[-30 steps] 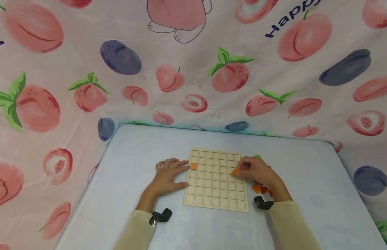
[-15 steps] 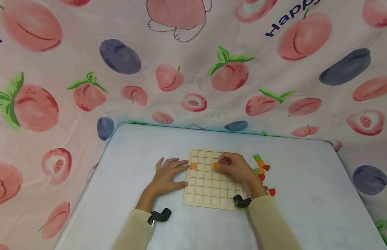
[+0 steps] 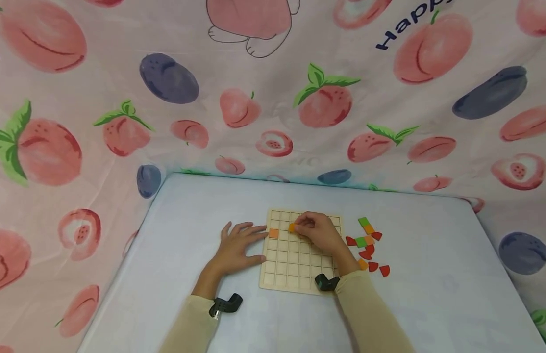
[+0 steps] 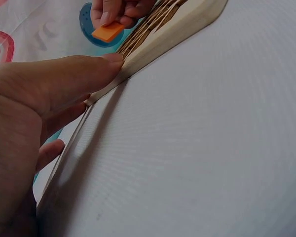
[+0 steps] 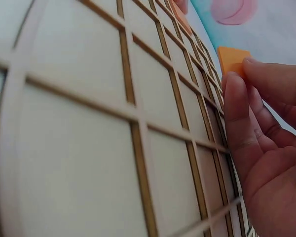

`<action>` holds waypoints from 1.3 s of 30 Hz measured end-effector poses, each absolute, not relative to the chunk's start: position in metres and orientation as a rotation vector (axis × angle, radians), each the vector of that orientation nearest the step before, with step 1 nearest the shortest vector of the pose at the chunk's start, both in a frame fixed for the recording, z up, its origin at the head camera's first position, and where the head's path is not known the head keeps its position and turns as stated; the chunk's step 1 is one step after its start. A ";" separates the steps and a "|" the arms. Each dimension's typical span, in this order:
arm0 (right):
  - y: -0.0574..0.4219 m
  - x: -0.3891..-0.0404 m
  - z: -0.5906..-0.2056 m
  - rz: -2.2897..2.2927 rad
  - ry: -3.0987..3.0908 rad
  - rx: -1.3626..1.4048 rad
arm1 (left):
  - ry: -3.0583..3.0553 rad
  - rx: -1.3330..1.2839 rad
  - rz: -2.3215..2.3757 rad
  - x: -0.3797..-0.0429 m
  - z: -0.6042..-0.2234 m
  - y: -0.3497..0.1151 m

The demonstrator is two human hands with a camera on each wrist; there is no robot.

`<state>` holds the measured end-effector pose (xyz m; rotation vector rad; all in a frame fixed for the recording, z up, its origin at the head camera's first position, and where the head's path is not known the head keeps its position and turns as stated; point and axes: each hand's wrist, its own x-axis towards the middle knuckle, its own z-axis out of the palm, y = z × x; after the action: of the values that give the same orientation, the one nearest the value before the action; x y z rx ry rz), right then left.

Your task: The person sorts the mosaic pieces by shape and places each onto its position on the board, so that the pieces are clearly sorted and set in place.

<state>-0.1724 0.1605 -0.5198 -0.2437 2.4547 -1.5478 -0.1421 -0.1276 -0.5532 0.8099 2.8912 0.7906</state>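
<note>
A pale wooden grid board [image 3: 282,268] lies on the white table. My right hand [image 3: 319,233] pinches an orange square tile [image 5: 232,58] between thumb and fingers, over the upper part of the board. In the left wrist view the same orange tile [image 4: 108,31] shows above the board's grid. My left hand [image 3: 238,249] rests at the board's left edge with fingers spread; its thumb [image 4: 96,71] touches the side of the board. One light orange tile [image 3: 273,234] sits in a cell of the leftmost column.
Right of the board lie loose pieces: several red quarter-round pieces [image 3: 385,270], a green tile [image 3: 363,221] and yellow-orange tiles [image 3: 368,229]. A fruit-print cloth [image 3: 237,147] hangs behind the table. Each wrist wears a black camera [image 3: 229,304].
My right hand has carried the orange tile leftward across the board from its right side, uncovering the loose pieces. The left hand has stayed at the board's edge.
</note>
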 end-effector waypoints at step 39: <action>0.139 -0.176 -0.532 -1.438 2.478 -0.196 | 2.880 0.819 0.772 -0.141 -0.552 -0.129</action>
<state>-0.1764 0.1393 -0.5318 -0.1963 2.4780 -1.4376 -0.1412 -0.1286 -0.5518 0.8185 2.8795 0.7715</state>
